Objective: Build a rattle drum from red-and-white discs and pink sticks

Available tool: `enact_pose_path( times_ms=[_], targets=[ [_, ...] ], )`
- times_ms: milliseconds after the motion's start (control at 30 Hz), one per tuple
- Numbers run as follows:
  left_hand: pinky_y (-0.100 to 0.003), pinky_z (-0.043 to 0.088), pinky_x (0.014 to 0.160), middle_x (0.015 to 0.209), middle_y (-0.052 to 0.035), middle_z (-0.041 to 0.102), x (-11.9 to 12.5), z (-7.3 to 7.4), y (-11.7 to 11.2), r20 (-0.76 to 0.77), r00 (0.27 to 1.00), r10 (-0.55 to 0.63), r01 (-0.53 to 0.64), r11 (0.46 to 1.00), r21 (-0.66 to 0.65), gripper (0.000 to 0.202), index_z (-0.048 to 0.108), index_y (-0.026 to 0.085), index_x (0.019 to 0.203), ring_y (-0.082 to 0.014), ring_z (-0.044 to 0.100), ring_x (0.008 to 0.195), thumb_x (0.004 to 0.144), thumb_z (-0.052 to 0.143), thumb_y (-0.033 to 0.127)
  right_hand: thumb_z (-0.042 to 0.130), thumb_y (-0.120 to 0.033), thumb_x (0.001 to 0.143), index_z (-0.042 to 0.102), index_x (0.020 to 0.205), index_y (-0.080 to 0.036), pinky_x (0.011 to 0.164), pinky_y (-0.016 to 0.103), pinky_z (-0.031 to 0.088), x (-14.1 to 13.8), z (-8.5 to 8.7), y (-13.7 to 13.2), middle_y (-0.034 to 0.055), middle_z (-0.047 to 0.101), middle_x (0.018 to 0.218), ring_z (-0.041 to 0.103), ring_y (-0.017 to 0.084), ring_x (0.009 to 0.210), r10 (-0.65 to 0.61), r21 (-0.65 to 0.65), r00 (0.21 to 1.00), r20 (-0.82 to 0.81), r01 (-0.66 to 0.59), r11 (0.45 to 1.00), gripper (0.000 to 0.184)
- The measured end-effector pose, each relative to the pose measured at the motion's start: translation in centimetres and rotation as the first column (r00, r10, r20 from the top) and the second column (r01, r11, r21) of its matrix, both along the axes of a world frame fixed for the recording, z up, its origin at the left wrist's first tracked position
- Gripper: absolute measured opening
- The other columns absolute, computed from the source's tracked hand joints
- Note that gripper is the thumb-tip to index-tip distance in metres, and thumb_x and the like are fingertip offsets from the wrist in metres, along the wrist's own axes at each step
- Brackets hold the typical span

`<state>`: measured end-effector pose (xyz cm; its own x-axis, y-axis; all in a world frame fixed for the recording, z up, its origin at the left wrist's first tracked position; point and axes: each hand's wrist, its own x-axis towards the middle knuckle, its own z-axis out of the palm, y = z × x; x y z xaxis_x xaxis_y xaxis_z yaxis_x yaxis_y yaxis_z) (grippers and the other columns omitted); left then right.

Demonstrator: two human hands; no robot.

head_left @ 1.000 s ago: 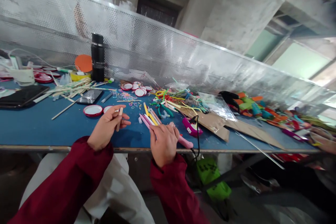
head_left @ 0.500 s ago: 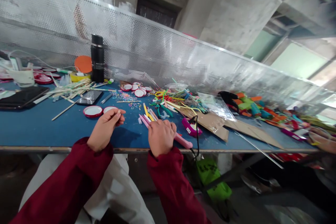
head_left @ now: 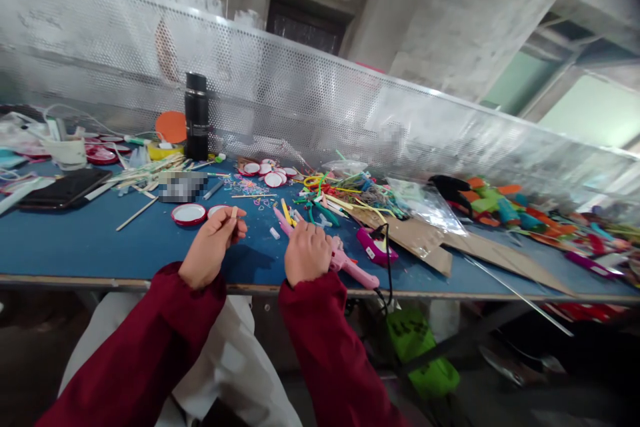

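Observation:
My left hand (head_left: 213, 250) is raised over the front of the table, thumb and fingers pinched around a small pale piece (head_left: 234, 212). Just behind it lie two red-rimmed white lids (head_left: 189, 214), one partly covered by the hand. My right hand (head_left: 309, 255) is closed over a cluster of markers, and whatever its fingers grip is hidden. From beyond its knuckles a pink marker (head_left: 283, 221) and a yellow marker (head_left: 286, 211) stick out. A pink glue gun (head_left: 356, 271) lies against its right side. Between the hands rests a small white cap (head_left: 275, 233).
A black bottle (head_left: 197, 117) stands by the perforated metal screen (head_left: 300, 100). Wooden sticks (head_left: 137, 212), small lids (head_left: 273, 179) and green-handled pliers (head_left: 320, 212) lie behind my hands. Rightward are a purple device (head_left: 375, 246) with a black cord and cardboard (head_left: 420, 240).
The view has shifted slightly, moving the scene rightward. The pale piece shows more clearly in my left hand. More of the glue gun shows beside my right hand. Another person's hand has left the right edge.

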<state>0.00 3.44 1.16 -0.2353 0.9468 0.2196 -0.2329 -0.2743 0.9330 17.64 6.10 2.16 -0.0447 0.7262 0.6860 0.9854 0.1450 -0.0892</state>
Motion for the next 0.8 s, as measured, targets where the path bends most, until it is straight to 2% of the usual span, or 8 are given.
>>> enact_pose_path(
  times_ms=[133,233,300,433,533,600,667,800],
  targets=[
    [-0.021,0.039,0.06,0.072,0.0036,0.055,0.6,0.5,-0.2,0.018,1.0,0.023,-0.024,0.999,0.045,0.029,0.056,0.023,0.105,-0.0095,0.05,0.063,0.087,0.059,0.045,0.046,-0.023,0.096,0.063,0.105,-0.017,0.077,0.036,0.041,0.2,1.2,-1.8,0.0103,0.07,0.086,0.062,0.023,0.083,0.273,0.152,0.931,-0.241,-0.242,0.958,0.021],
    [-0.022,0.036,0.057,0.07,0.0042,0.051,1.1,0.6,0.1,-0.028,1.0,0.009,-0.007,0.996,0.086,0.028,0.055,0.022,0.107,-0.0098,0.045,0.06,0.088,0.057,0.043,0.047,-0.022,0.094,0.065,0.107,-0.02,0.079,0.032,0.045,-0.5,1.0,-2.7,0.0063,0.071,0.093,0.063,0.019,0.086,0.598,0.301,0.712,-0.368,-0.517,0.801,0.023],
    [-0.024,0.04,0.061,0.074,0.0025,0.054,1.5,0.6,0.2,-0.039,0.999,-0.01,0.014,0.995,0.098,0.027,0.055,0.02,0.105,-0.0112,0.049,0.064,0.087,0.057,0.041,0.052,-0.024,0.091,0.069,0.098,-0.021,0.076,0.031,0.047,-1.4,0.6,-2.5,0.0054,0.07,0.09,0.062,0.018,0.083,0.669,0.377,0.545,-0.506,-0.558,0.74,0.019],
    [-0.028,0.043,0.068,0.082,-0.003,0.065,1.8,0.9,0.3,-0.134,0.991,0.012,0.001,0.995,0.097,0.021,0.055,0.02,0.095,-0.0153,0.056,0.073,0.089,0.054,0.04,0.068,-0.031,0.08,0.065,0.085,-0.019,0.064,0.027,0.046,-3.1,0.4,-0.9,-0.0005,0.062,0.076,0.056,0.012,0.067,0.548,0.481,0.014,-0.836,-0.463,0.745,0.013],
    [-0.032,0.045,0.082,0.096,-0.0062,0.07,1.7,0.9,0.3,-0.204,0.978,0.047,-0.014,0.987,0.159,0.02,0.056,0.022,0.092,-0.0189,0.062,0.09,0.092,0.051,0.041,0.07,-0.029,0.075,0.054,0.075,-0.02,0.061,0.025,0.045,-3.4,0.9,0.6,-0.0093,0.044,0.056,0.044,0.008,0.052,0.381,0.532,-0.389,-0.839,-0.434,0.727,0.018],
    [-0.035,0.044,0.091,0.103,-0.0068,0.07,1.5,0.7,0.4,-0.222,0.974,0.035,0.005,0.984,0.178,0.02,0.057,0.023,0.091,-0.0213,0.062,0.101,0.092,0.052,0.043,0.067,-0.026,0.073,0.049,0.073,-0.021,0.059,0.024,0.045,-3.4,1.1,1.2,-0.0126,0.034,0.049,0.035,0.006,0.046,0.268,0.551,-0.553,-0.789,-0.445,0.706,0.019],
    [-0.036,0.046,0.09,0.106,-0.0071,0.069,1.4,0.3,0.6,-0.197,0.98,0.005,0.023,0.99,0.141,0.021,0.057,0.024,0.089,-0.0227,0.062,0.103,0.09,0.055,0.045,0.063,-0.027,0.074,0.052,0.078,-0.022,0.058,0.023,0.044,-3.5,1.0,1.6,-0.0138,0.03,0.046,0.03,0.006,0.043,0.168,0.535,-0.613,-0.772,-0.485,0.692,0.013],
    [-0.035,0.051,0.08,0.094,-0.0051,0.07,1.3,-0.3,0.8,-0.077,0.995,-0.057,0.06,0.998,0.036,0.021,0.055,0.023,0.092,-0.0206,0.066,0.088,0.083,0.063,0.041,0.058,-0.031,0.078,0.064,0.093,-0.018,0.059,0.024,0.044,-3.9,0.1,1.9,-0.0105,0.041,0.05,0.039,0.007,0.048,0.164,0.504,-0.557,-0.814,-0.536,0.677,0.021]
  ],
)
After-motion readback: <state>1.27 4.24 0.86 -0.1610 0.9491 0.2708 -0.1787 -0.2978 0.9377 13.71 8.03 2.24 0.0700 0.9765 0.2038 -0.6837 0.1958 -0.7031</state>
